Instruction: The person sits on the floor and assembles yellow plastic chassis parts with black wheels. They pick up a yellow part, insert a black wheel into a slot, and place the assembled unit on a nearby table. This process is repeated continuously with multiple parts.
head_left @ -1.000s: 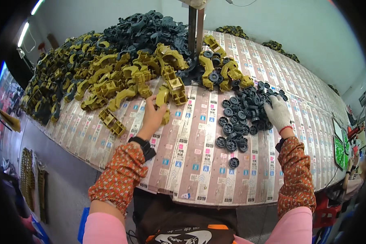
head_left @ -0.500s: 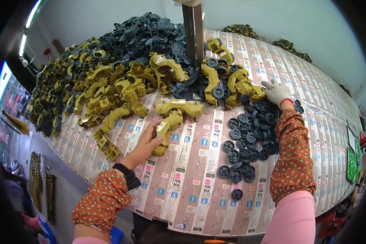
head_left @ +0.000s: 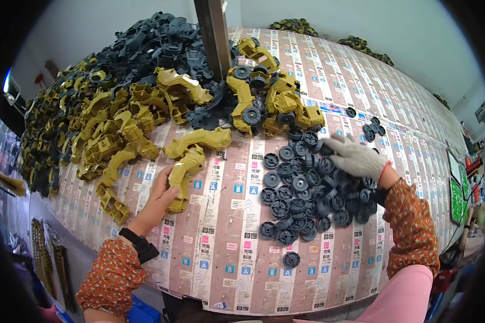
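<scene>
My left hand point(head_left: 159, 196) is closed around the lower end of a yellow toy car body point(head_left: 184, 175), thumb on its near side. Another yellow toy car body point(head_left: 199, 141) lies across just beyond it. My right hand point(head_left: 353, 156), in a whitish work glove, hovers low over a heap of black toy wheels point(head_left: 299, 184). Its fingers are stretched out, with the tips at a wheel on the heap's far edge. Part of the heap is hidden under that hand. One loose black wheel point(head_left: 291, 260) lies nearer to me.
A big pile of yellow car bodies point(head_left: 110, 129) and dark grey plastic parts point(head_left: 161, 46) covers the far left. Yellow bodies with wheels point(head_left: 242, 99) lie beside a brown post point(head_left: 213, 37). Several loose wheels point(head_left: 373, 129) sit beyond my right hand on the tape-striped tabletop point(head_left: 226, 269).
My right hand has come nearer from the far edge, onto the wheels, which are now more spread out. The view has shifted to the right. My left hand still holds the yellow car body.
</scene>
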`<state>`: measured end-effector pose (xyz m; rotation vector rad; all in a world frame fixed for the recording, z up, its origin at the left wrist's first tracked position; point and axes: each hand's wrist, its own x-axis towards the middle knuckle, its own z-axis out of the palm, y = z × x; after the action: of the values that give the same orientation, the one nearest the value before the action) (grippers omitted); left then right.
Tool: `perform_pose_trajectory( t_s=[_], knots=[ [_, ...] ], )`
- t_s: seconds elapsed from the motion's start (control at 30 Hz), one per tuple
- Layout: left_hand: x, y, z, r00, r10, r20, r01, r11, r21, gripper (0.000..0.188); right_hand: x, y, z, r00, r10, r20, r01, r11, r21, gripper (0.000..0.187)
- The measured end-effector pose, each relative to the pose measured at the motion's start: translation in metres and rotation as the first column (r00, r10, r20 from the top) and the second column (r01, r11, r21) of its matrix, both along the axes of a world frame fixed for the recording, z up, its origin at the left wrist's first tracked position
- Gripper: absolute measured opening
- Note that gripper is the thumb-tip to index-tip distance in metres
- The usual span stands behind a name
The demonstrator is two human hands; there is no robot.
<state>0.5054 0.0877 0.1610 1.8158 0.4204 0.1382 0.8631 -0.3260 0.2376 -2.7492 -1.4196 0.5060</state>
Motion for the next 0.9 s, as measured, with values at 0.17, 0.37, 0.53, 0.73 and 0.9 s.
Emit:
perform_pose_trajectory(
  t_s=[0.17,0.37,0.53,0.73,0.9],
  knots=[
    [-0.011,0.002,0.007,0.997,-0.026,-0.075,0.027,1.000,0.010,0.069,0.004,-0.009,0.053,0.939,-0.197,-0.281,0.223,0.973,0.064,0.049],
    [0.003,-0.002,0.009,0.999,-0.038,-0.018,0.036,0.995,-0.089,0.069,0.150,-0.092,-0.008,0.826,-0.410,0.386,0.299,0.900,0.316,0.046],
    [0.005,-0.003,0.010,0.998,-0.056,-0.020,0.056,0.998,-0.010,0.068,0.161,-0.104,-0.047,0.872,-0.475,0.116,0.443,0.868,0.223,0.044],
    [-0.007,0.000,0.008,0.998,-0.044,-0.039,0.047,0.996,0.079,0.069,0.061,-0.050,0.052,0.902,-0.406,-0.149,0.400,0.914,-0.072,0.042],
    [-0.006,0.003,0.007,0.995,-0.070,-0.075,0.077,0.993,0.090,0.074,0.107,-0.031,0.042,0.843,-0.428,0.326,0.455,0.891,-0.007,0.038]
  ],
)
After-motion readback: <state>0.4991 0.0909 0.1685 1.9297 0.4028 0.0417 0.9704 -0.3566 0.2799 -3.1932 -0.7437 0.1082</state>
